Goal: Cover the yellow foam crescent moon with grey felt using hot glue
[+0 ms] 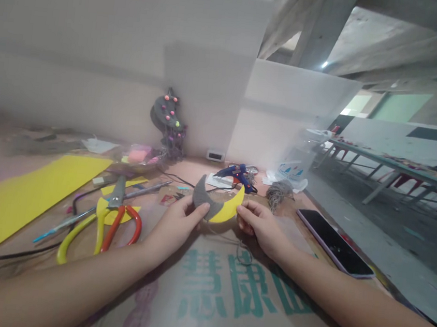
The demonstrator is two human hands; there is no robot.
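Note:
Between my two hands is a crescent moon cutout point(226, 212), its left part covered in grey and its right part bare yellow. My left hand point(181, 219) pinches the grey end between thumb and fingers. The yellow tip is pinched by my right hand point(257, 222). A thin grey yarn strand point(245, 254) trails below the crescent onto the cardboard. Scissors point(113, 220) with one yellow and one red-orange handle lie left of my left hand. Beyond the crescent rests a blue hot glue gun point(236, 173).
A yellow sheet point(31, 201) covers the left side. Grey yarn point(280, 192) lies at the back right, near a phone point(335, 243). A grey crescent decoration with pompoms point(167, 114) leans on the back panel, beside a small digital display point(215, 155). Pens point(68, 219) lie near the scissors.

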